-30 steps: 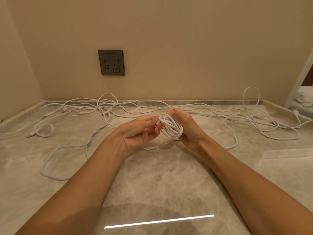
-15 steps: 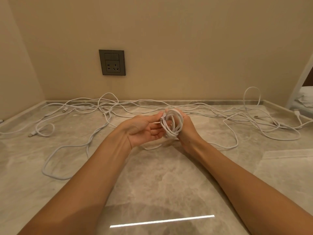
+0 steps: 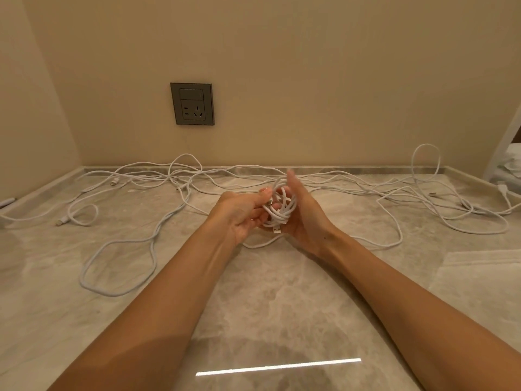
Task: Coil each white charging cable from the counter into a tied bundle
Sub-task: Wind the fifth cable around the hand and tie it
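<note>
White, light and limp yet springy, the coiled cable (image 3: pixel 279 207) is hovering mid-scene over the desk (image 3: pixel 267 292), so I am pinching one end in my left hand (image 3: pixel 239 215) fingers while my right hand (image 3: pixel 306 218) is cupping the loops, how curled I cannot tell.

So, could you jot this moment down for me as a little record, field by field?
setting: marble counter below a wall socket
being worked on: coiled white cable, held above the counter, its USB plug dangling beneath
left hand: pinches the coil's strands
right hand: straight fingers back the coil
not yet coiled: loose white cables sprawled across the counter
</note>
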Motion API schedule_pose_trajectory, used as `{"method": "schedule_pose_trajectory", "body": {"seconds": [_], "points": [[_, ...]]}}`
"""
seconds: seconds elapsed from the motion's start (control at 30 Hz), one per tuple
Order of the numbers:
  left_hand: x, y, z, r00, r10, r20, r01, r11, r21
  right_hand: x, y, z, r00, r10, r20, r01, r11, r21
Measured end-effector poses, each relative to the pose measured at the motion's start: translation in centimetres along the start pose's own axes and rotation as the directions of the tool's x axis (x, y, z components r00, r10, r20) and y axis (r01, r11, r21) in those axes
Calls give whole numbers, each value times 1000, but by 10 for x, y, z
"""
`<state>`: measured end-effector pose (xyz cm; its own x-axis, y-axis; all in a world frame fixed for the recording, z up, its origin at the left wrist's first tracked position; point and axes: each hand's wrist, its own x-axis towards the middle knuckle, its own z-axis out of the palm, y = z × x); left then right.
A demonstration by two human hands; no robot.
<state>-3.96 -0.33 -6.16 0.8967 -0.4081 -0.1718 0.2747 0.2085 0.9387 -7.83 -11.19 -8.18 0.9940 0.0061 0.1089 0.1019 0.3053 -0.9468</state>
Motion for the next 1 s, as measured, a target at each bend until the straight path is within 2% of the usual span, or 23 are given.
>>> {"method": "schedule_pose_trajectory", "body": {"seconds": [0.1,0.2,0.33,0.47,0.6,0.77,0.87,0.93,1.0], "points": [[-2,-1,-1,997,81,-9,-78,986,149,2,2,0,994,-46,-102,29,988,-154],[-4,2,-5,997,66,26,-71,968,243,3,1,-4,982,-67,-178,27,975,-220],[-3,2,-9,999,32,16,-36,938,345,3,2,-6,988,-68,-138,27,960,-279],[-2,-3,-8,1000,19,4,-20,943,333,6,4,-7,989,-91,-113,40,918,-395],[-1,-7,-4,995,98,-37,-75,914,399,6,3,-6,984,-124,-124,43,856,-515],[5,-7,1,952,295,-81,-168,725,668,4,1,-6,989,-97,-109,32,873,-486],[3,-8,4,895,442,-69,-185,506,843,3,2,-2,994,-76,-79,34,899,-437],[-1,-9,6,847,527,-63,-176,391,904,2,1,1,996,-61,-69,30,922,-385],[-3,-9,5,810,582,-71,-169,346,923,3,3,3,994,-62,-91,24,928,-371]]}}
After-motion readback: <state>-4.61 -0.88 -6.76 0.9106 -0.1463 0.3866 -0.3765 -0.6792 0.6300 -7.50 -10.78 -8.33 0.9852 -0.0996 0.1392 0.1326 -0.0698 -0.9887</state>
